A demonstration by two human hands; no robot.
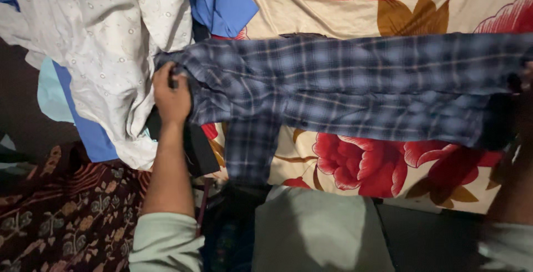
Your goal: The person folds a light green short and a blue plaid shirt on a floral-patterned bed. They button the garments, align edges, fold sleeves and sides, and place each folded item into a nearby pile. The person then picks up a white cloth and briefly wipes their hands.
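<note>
A dark blue plaid shirt (pixel 355 83) lies stretched sideways across a floral bedsheet (pixel 344 16). My left hand (pixel 171 95) grips the shirt's left end near the collar, fingers closed on the cloth. At the frame's right edge my right hand (pixel 524 91) is dark and partly cut off; it appears to hold the shirt's other end. One plaid sleeve (pixel 250 150) hangs down over the bed's front edge.
A white embroidered garment (pixel 105 44) is piled at the left over blue cloth (pixel 222 0). A dark patterned fabric (pixel 66 211) lies at the lower left. My light green sleeves and lap fill the bottom of the view.
</note>
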